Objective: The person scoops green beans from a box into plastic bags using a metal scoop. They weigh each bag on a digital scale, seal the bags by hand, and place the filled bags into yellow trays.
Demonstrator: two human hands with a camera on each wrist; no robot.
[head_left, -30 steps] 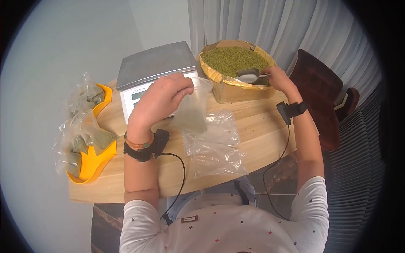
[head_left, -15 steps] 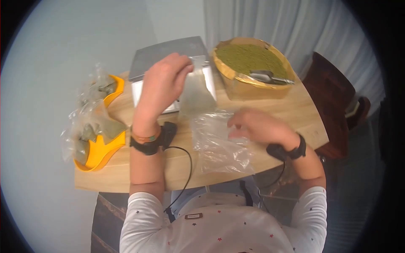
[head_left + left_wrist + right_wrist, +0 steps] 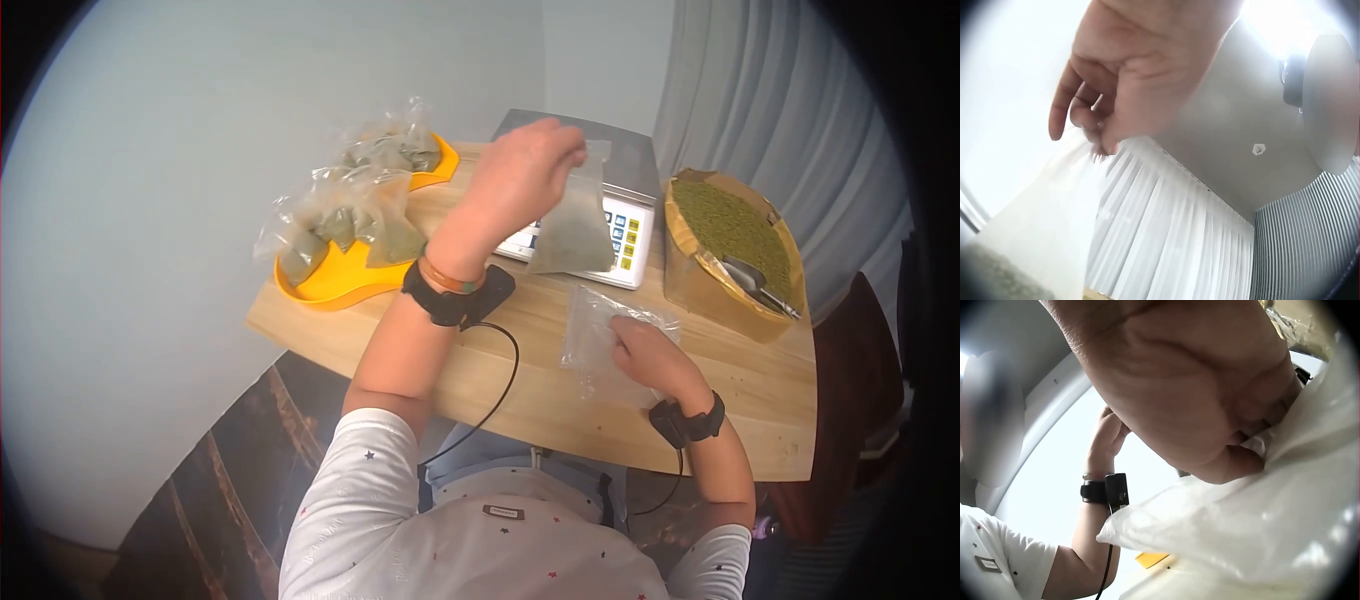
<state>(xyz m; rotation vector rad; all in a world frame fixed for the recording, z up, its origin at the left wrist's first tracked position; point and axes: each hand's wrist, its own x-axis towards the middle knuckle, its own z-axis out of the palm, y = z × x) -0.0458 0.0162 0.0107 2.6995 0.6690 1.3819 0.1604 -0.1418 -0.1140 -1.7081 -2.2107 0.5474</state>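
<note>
The left hand pinches the top of a clear bag, which hangs in front of the scale. In the left wrist view, thumb and fingertips of the left hand grip that bag, with green grains low inside. Over the table, the right hand holds the flat empty plastic bags. The right wrist view has the right hand pinching thin clear plastic between thumb and fingers.
Filled bags lie on yellow trays at the left. At the right stands a box of green grains with a metal scoop in it. A dark red chair is beyond the table.
The right hand has left the scoop in the box and moved to the empty bags, which it now grips. The left hand still holds its bag up. The head view has turned left.
</note>
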